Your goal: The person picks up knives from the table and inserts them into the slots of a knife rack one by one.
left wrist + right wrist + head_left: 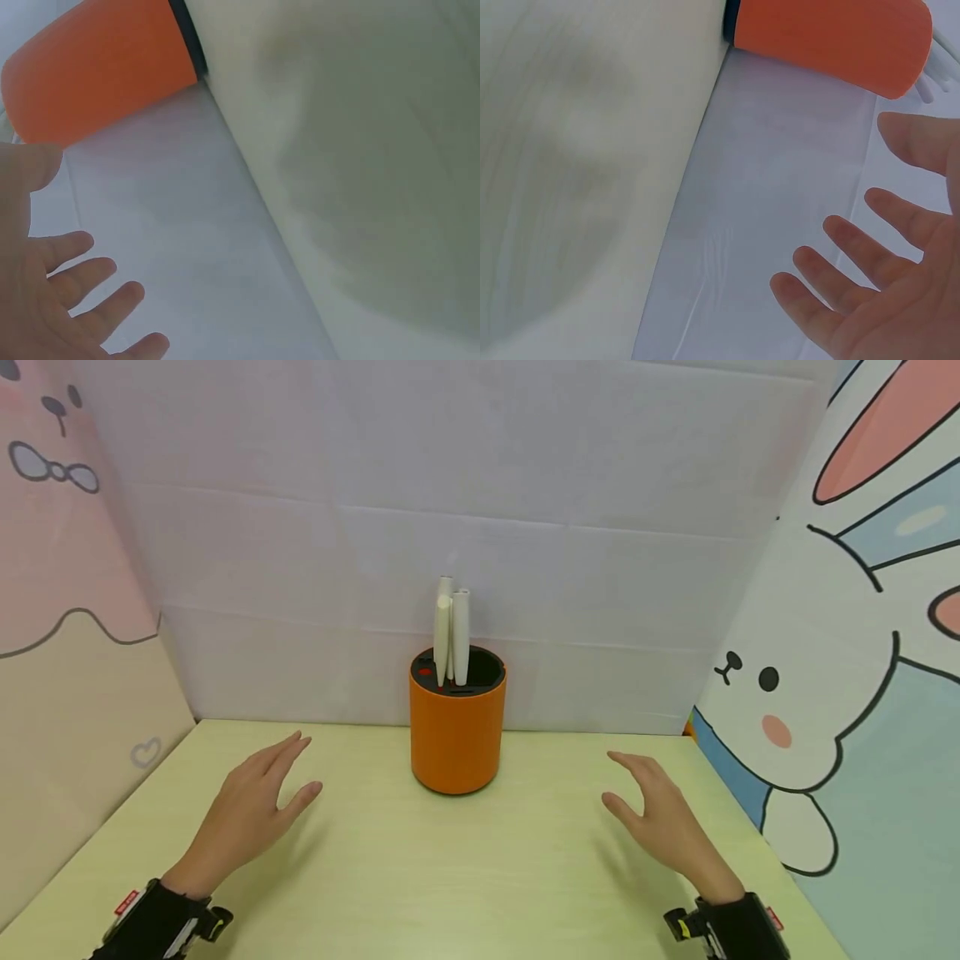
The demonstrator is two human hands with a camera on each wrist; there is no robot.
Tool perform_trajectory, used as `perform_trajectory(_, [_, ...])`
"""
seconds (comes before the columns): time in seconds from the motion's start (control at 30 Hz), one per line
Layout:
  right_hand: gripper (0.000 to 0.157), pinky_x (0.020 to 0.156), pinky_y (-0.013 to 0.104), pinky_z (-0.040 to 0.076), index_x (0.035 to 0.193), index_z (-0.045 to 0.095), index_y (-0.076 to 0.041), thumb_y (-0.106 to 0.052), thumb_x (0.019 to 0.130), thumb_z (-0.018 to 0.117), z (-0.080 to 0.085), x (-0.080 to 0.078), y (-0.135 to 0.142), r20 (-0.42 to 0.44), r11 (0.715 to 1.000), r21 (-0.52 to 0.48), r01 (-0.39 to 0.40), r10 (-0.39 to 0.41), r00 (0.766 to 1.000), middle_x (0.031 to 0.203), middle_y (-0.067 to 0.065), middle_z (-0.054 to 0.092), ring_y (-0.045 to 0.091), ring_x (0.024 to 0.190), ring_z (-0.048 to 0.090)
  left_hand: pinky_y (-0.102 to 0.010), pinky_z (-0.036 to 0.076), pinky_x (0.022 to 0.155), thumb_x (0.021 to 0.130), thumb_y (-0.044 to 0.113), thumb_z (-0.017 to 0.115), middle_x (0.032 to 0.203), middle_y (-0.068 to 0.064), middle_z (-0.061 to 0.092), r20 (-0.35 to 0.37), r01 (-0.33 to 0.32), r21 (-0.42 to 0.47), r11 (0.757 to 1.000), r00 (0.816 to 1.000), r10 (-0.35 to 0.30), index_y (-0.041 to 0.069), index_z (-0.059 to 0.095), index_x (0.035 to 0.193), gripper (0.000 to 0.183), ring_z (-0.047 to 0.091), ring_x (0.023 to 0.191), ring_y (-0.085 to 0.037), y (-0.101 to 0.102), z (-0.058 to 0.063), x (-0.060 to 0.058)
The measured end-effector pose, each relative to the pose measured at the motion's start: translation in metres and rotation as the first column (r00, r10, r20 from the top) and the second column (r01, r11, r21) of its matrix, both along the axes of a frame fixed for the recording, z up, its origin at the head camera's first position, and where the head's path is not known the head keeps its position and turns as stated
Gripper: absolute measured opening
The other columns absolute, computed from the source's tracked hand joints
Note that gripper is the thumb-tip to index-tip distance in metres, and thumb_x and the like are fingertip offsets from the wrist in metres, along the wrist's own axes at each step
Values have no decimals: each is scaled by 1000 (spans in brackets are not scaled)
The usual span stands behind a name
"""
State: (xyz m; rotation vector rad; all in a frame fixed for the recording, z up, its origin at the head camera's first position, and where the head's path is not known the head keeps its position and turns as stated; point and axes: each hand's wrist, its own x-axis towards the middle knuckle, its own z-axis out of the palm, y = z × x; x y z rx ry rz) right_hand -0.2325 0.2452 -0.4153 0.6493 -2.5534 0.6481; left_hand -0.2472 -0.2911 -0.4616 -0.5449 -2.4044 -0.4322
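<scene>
An orange round knife block (pixel 457 742) with a black top stands upright at the back middle of the table. Several white handles (pixel 461 639) stick up from its top, close together. To the left of the block, my left hand (pixel 249 810) hovers over the table with fingers extended and thumb apart, holding nothing. My right hand (pixel 666 817) is held up on the other side in much the same way, also holding nothing. Both wrist views show the palms (pixel 34 300) and spread fingers (pixel 870 251) apart from the block.
The pale yellow table (pixel 465 877) meets a white sheet (pixel 480 510) hung behind the block. A pink and beige printed panel (pixel 75 710) borders the left side, and a rabbit-print panel (pixel 885 760) the right. Each wrist wears a black band (pixel 161 920) with a small camera.
</scene>
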Motion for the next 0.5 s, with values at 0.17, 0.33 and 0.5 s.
perform_trajectory(0.17, [56,94,57,40,139,44,-8,-20,90,68,-8,0,3,-2,1000,2,24,-24,1000,134,14,45,33,122,42,-59,35,95,87,41,68,141,-16,44,3,-8,-7,1000,1000,8,10,43,142,68,42,122,-38,-2,-13,5])
perform_trajectory(0.33, [55,94,55,40,138,45,-7,-22,91,68,-14,-3,3,-9,1000,18,25,-25,1000,134,14,45,33,122,42,-60,34,95,87,40,68,141,-17,43,3,-15,-9,1000,1000,15,9,42,143,69,42,123,-38,-3,-18,8])
perform_trajectory(0.5, [55,93,57,40,139,45,-8,-22,91,68,-19,-5,3,-17,999,31,24,-23,1000,134,16,45,36,121,42,-63,30,97,89,44,65,145,-16,39,44,-36,-17,999,998,37,13,37,146,71,36,128,-38,-5,-20,9])
